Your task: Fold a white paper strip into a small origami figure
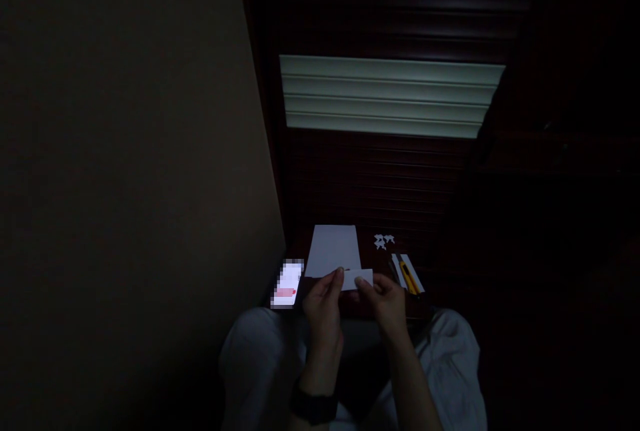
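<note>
Between both hands is a small white strip of paper [351, 280], held up above the near part of a dark table. My left hand [324, 304] pinches its left end, thumb on top. The right end is gripped by my right hand [391, 301], the thumb lying on the paper's face. Just beyond, a larger white sheet of paper [334, 247] lies flat. To the right of my right hand, a yellow utility knife [408, 276] rests on another white piece of paper [416, 274]. Several small cut or folded white paper pieces [381, 241] lie farther back.
A phone [288, 284] with a lit, blurred screen lies at the table's left edge. A plain wall [150, 151] rises close on the left. Dark slatted panels with a pale slatted band [390, 96] stand behind the table. The room is dim.
</note>
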A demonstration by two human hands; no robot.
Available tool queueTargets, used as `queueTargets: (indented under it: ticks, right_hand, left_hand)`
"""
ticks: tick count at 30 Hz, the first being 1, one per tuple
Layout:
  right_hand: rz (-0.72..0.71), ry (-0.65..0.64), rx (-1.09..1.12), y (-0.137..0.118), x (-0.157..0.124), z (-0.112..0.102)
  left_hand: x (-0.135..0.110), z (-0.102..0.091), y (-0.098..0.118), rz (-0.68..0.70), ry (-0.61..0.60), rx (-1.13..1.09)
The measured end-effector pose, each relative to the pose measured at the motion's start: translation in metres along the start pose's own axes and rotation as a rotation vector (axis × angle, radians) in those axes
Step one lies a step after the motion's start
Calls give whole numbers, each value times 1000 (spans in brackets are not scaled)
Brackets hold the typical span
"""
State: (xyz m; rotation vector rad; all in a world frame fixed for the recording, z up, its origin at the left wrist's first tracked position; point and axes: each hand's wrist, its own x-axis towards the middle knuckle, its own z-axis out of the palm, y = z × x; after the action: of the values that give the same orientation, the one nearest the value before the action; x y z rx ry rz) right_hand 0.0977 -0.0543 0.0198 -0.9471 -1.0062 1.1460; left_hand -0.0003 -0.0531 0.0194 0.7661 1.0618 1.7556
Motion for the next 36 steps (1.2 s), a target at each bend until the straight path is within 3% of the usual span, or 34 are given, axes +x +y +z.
queueTargets:
  ticks: [7, 17, 24, 28, 36]
  right_hand:
    - [-10, -35, 19, -6, 0, -2]
    - [-77, 105, -37, -8, 3, -13]
    - [-232, -50, -97, -24, 2, -20]
    - [-353, -103, -331, -26, 3, -31]
    - [-305, -40, -396, -18, 6, -33]
  left_hand:
    - [1, 0, 0, 39, 31, -6]
    - [6, -3, 8, -66, -168, 145]
    - [10, -8, 10, -61, -128, 183]
    - [11, -10, 17, -118, -242, 226]
    - [8, -9, 17, -96, -344, 191]
